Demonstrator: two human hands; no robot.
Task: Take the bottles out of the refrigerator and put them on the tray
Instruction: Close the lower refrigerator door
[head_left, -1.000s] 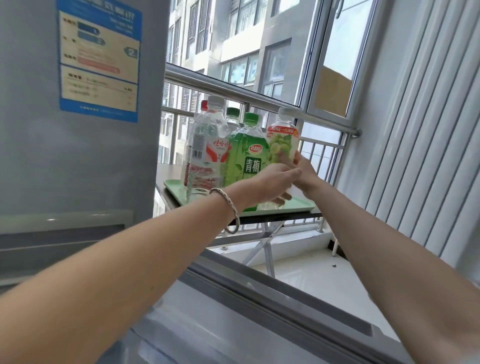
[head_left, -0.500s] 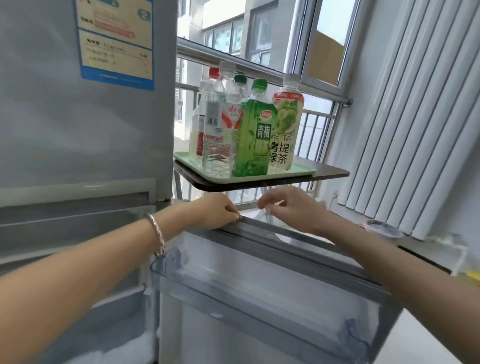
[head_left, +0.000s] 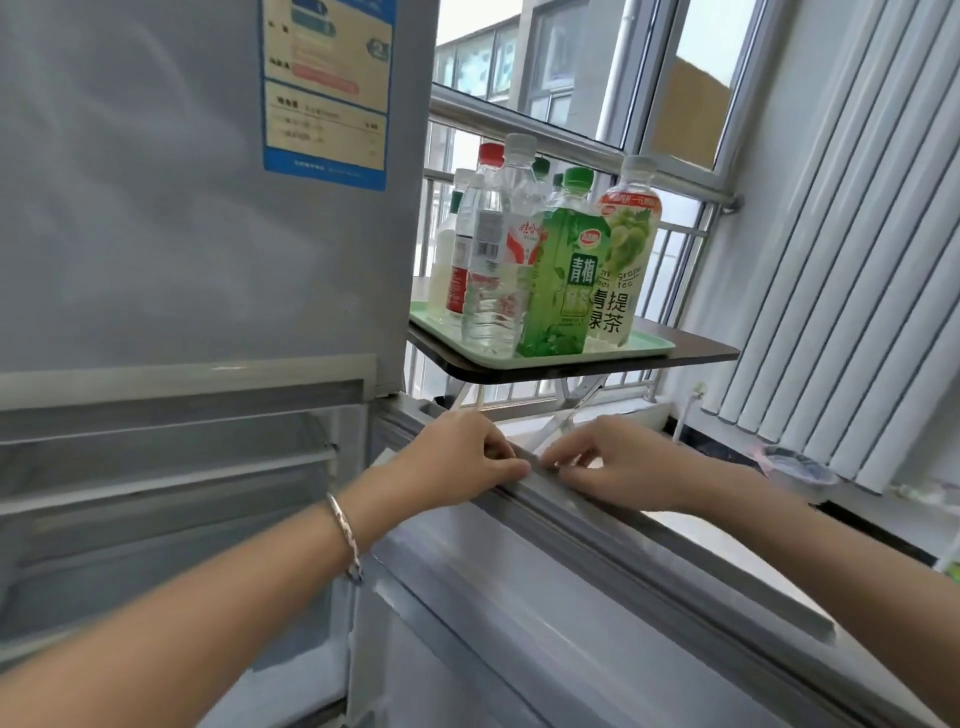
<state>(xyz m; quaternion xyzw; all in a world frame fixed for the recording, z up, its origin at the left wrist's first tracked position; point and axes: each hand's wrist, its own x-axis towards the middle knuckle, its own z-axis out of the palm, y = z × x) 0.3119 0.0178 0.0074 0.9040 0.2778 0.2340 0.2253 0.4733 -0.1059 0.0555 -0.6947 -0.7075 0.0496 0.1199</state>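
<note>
Bottles (head_left: 563, 275) clustered on tray (head_left: 641, 347), rear ones mostly hidden

The bottles (head_left: 558, 280) are grouped on the tray (head_left: 644, 345), which is set on the counter (head_left: 706, 354), right of the refrigerator (head_left: 156, 208) and beyond its opened door (head_left: 519, 597).

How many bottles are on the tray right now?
7 at least, all on the tray: water bottle, green bottle, grape tea bottle in front; red-capped bottle and others crowded behind, partly hidden.
</note>
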